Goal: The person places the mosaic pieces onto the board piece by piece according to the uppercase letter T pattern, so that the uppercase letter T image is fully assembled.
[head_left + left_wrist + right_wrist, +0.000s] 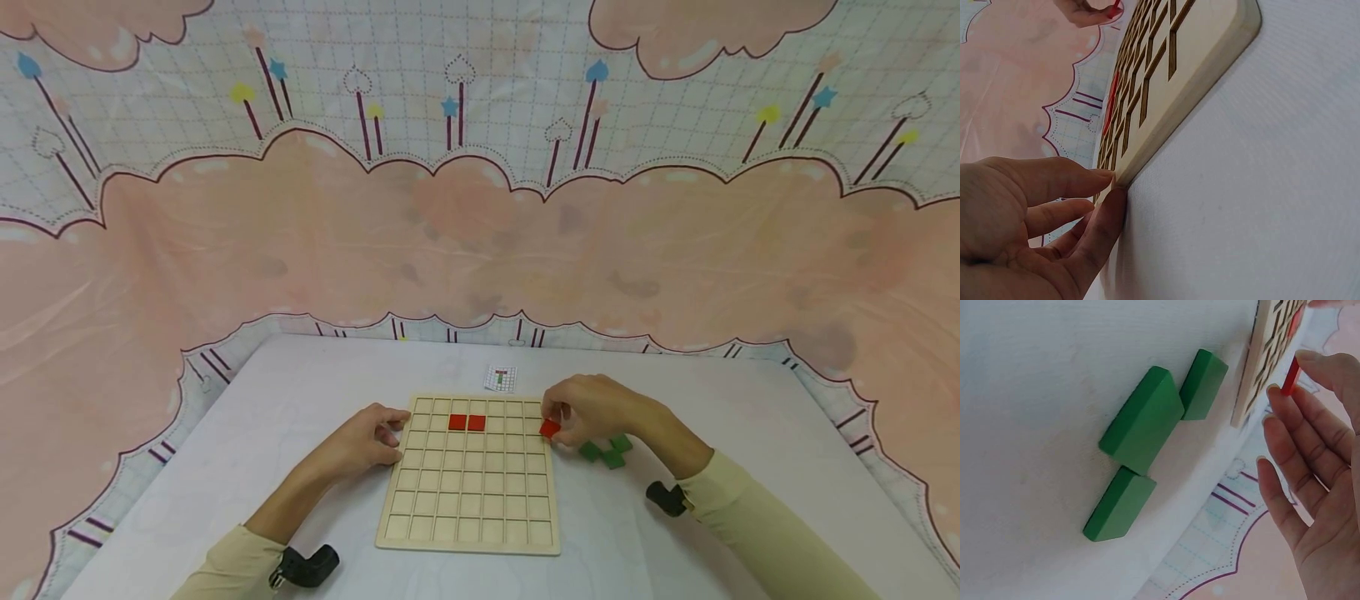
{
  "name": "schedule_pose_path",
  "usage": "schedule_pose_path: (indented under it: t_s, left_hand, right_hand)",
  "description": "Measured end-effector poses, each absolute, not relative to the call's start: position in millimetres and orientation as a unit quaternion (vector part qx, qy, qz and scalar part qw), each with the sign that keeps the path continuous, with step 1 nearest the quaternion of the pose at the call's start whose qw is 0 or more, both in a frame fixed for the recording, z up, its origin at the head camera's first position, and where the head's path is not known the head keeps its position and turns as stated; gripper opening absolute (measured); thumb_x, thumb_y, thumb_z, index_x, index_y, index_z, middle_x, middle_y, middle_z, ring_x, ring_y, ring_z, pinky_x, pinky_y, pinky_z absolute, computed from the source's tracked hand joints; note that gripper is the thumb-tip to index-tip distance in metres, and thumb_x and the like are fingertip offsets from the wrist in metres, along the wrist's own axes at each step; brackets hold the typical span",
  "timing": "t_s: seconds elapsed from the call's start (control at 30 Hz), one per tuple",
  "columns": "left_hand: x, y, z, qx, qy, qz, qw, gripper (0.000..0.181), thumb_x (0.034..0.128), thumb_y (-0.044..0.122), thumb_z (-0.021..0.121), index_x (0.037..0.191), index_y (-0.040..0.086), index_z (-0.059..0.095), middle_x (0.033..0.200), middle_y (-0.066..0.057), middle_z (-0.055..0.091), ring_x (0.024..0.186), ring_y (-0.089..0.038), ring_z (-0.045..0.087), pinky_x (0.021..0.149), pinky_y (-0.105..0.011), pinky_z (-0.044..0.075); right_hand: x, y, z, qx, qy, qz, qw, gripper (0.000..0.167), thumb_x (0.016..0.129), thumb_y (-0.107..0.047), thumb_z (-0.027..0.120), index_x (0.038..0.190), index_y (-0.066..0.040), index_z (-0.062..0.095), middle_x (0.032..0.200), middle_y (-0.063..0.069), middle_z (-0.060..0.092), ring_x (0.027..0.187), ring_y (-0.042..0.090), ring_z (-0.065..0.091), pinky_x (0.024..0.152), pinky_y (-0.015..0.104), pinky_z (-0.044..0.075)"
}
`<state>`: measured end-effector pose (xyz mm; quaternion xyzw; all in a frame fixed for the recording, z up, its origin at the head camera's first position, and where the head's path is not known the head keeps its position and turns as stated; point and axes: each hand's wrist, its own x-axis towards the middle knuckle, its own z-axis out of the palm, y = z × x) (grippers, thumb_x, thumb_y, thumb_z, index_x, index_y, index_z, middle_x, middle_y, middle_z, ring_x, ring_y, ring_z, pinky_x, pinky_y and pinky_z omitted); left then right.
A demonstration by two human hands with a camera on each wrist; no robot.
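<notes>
My right hand (596, 406) pinches a red square tile (550, 428) between thumb and fingertips at the right edge of the wooden grid board (457, 481). In the right wrist view that tile (1291, 376) appears edge-on, with the other fingers spread. Against the board's left edge rest the thumb and fingertips of my left hand (365, 442); the left wrist view shows this hand (1054, 212) touching the rim. Two red tiles (467, 422) sit side by side in cells of the second row from the far side.
Green tiles (612, 458) lie on the white tabletop beneath the right wrist; the right wrist view shows three green tiles (1144, 419) touching in a chain. Behind the board is a small card (501, 378) printed with a grid and a red-and-green T shape. A patterned cloth (480, 250) hangs behind the table.
</notes>
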<state>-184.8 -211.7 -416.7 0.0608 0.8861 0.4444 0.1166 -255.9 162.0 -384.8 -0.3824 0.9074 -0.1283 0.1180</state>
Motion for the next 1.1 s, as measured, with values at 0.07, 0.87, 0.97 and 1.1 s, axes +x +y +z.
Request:
schedule_pose_path:
  t_s: [0.07,0.87,0.97,1.1]
  left_hand:
    - [-184.9,-211.1,-416.7,0.059,0.887,0.443,0.116,0.063,0.0789,-0.011,0.075,0.139,-0.009,0.055,0.119,-0.015,0.056,0.092,-0.022,0.054,0.07,-0.028,0.049]
    - [-184.5,-210.7,-417.1,0.058,0.888,0.442,0.116,0.063,0.0795,-0.01,0.075,0.139,-0.009,0.055,0.12,-0.015,0.056,0.092,-0.022,0.053,0.067,-0.028,0.048]
    - [-184.5,-210.8,-416.9,0.059,0.887,0.443,0.115,0.063,0.0794,-0.01,0.075,0.139,-0.009,0.055,0.12,-0.016,0.056,0.092,-0.022,0.053,0.067,-0.027,0.048]
    - [-184.6,-211.1,-416.5,0.059,0.887,0.444,0.115,0.062,0.0793,-0.01,0.075,0.139,-0.009,0.055,0.12,-0.016,0.056,0.092,-0.022,0.053,0.067,-0.027,0.047]
  right_hand:
    - [-255.7,161.0,-384.0,-0.387,0.906,-0.131,0.113,0.017,0.084,-0.033,0.079,0.097,-0.028,0.069,0.086,-0.014,0.063,0.082,0.006,0.056,0.069,0.027,0.047]
    - [-264.1,142.5,-384.5,-0.414,0.893,-0.143,0.105,0.02,0.087,-0.031,0.078,0.105,-0.025,0.073,0.091,-0.019,0.064,0.087,0.008,0.061,0.072,0.025,0.049]
    - [-265.1,141.0,-385.8,-0.423,0.889,-0.143,0.098,0.02,0.088,-0.031,0.078,0.106,-0.024,0.074,0.092,-0.019,0.065,0.087,0.009,0.062,0.071,0.025,0.049]
    - [-266.0,138.3,-385.7,-0.43,0.886,-0.143,0.093,0.021,0.087,-0.032,0.079,0.105,-0.023,0.074,0.091,-0.018,0.066,0.086,0.009,0.063,0.071,0.024,0.049]
